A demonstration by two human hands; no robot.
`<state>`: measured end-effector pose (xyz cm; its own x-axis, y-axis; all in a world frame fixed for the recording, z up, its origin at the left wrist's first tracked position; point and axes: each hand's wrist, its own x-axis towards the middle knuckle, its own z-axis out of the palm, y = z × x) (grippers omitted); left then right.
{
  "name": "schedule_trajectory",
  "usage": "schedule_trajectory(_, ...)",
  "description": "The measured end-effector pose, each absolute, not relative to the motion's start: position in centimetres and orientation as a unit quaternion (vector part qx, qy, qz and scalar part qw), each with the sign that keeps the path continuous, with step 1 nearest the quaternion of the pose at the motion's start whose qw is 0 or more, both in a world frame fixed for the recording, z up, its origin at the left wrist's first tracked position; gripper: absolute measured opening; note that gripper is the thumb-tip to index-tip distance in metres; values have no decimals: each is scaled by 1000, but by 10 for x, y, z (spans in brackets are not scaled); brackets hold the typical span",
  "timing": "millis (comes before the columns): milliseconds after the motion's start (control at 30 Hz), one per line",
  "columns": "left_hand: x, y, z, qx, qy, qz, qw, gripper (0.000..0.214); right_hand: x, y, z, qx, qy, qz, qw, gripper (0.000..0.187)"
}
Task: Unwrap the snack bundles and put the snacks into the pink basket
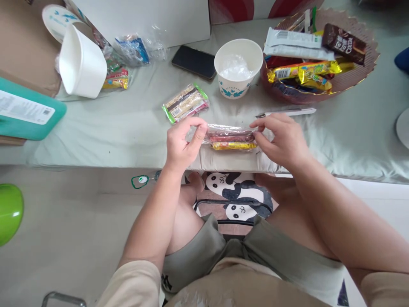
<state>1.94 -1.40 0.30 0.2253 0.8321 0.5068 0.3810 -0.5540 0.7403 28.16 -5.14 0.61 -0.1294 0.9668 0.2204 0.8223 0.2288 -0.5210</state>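
Observation:
A clear plastic bag of snack sticks (pixel 230 140), with red and yellow wrappers inside, lies at the near edge of the cloth-covered table (pixel 128 128). My left hand (pixel 182 143) pinches the bag's left end between thumb and fingers. Its right end is pinched by my right hand (pixel 281 138). A second clear bag of sticks (pixel 185 102) lies just behind my left hand. A white pen-like tool (pixel 287 112) rests on the cloth just beyond my right hand.
A white paper bowl (pixel 238 68) with plastic inside stands behind the bag. A brown basket (pixel 361 72) of wrapped snacks is at back right, a black phone (pixel 194 62) mid-back, a tipped white cup (pixel 82 64) and wrappers at back left, a teal box (pixel 28 113) far left.

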Motion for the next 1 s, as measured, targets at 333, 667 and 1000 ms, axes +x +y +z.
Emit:
schedule_trajectory(333,16,-31,12,786,390,459,137,34,279,-83,35,-611,-714,90,328,19)
schedule_trajectory(667,3,-60,32,823,368,369,227,13,293,-113,40,-484,-821,231,196,27)
schedule_trajectory(1000,-6,-71,48,737,418,-245,471,30,295,-107,35,-516,-798,305,-68,34)
